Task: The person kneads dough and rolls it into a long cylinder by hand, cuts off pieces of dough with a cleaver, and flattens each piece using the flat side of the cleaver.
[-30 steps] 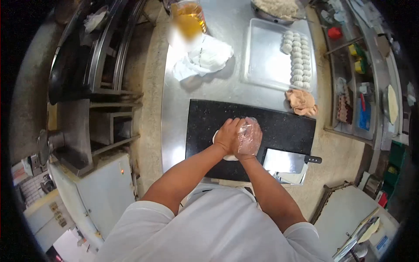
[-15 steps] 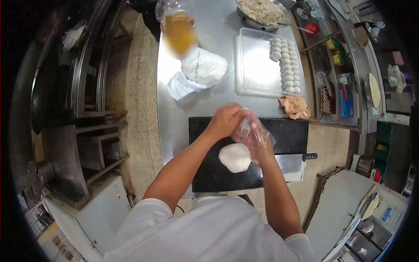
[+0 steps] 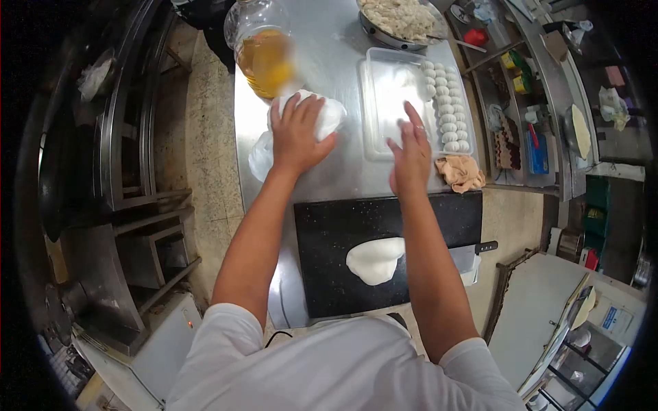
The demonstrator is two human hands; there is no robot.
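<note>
- Head view, step in hand: the left hand (image 3: 298,137) lay palm down on a white bag (image 3: 332,118) at the left of the metal table (image 3: 329,181); the work was judged to be at the handling of this bag.
- Head view, left fingers: these were spread wide over the top of the bag; whether they gripped it could not be told.
- Head view, right hand (image 3: 412,161): it hovered by the near edge of the tray, its fingers parted, slightly bent and holding nothing visible.
- Head view, dough (image 3: 375,262): the soft white piece rested on the black board (image 3: 322,236), between the forearms and touched by neither hand.
- Head view, next move, as judged: lifting or opening the bag would have called for the left fingers to curl round it and the right hand to cross over.
- Head view, containers: the clear tray (image 3: 384,103) held white balls (image 3: 449,103) in close rows along its right side; the bowl (image 3: 394,44) held a pale, lumpy mass (image 3: 404,17); the jar (image 3: 264,65), partly blurred, held yellow liquid. The bag's contents could not be told.
</note>
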